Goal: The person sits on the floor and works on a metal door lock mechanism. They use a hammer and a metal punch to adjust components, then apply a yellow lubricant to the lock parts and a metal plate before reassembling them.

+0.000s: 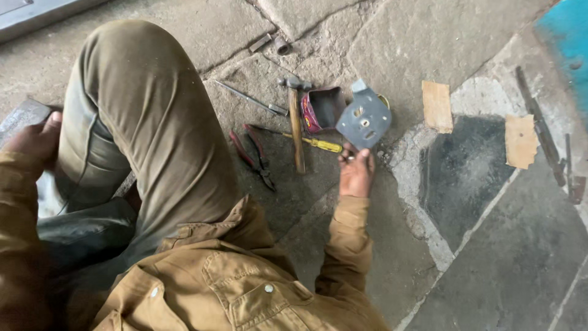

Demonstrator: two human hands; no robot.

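Note:
My right hand [356,172] reaches forward over the stone floor and pinches the near edge of a grey metal plate [364,121] with several holes. The plate leans against a small open box [323,108] with a red patterned side. Just left of them lie a wooden-handled hammer [296,122], a yellow-handled screwdriver [312,143] and red-handled pliers [252,157]. My left hand [35,142] rests at the far left beside my raised knee, its fingers on a flat grey metal piece [21,117].
A thin metal rod [251,98] and a small pipe fitting [281,45] lie farther off. Two pieces of brown cardboard [437,105] [520,141] sit on the floor to the right, with long rusty metal bars [541,131] beyond them.

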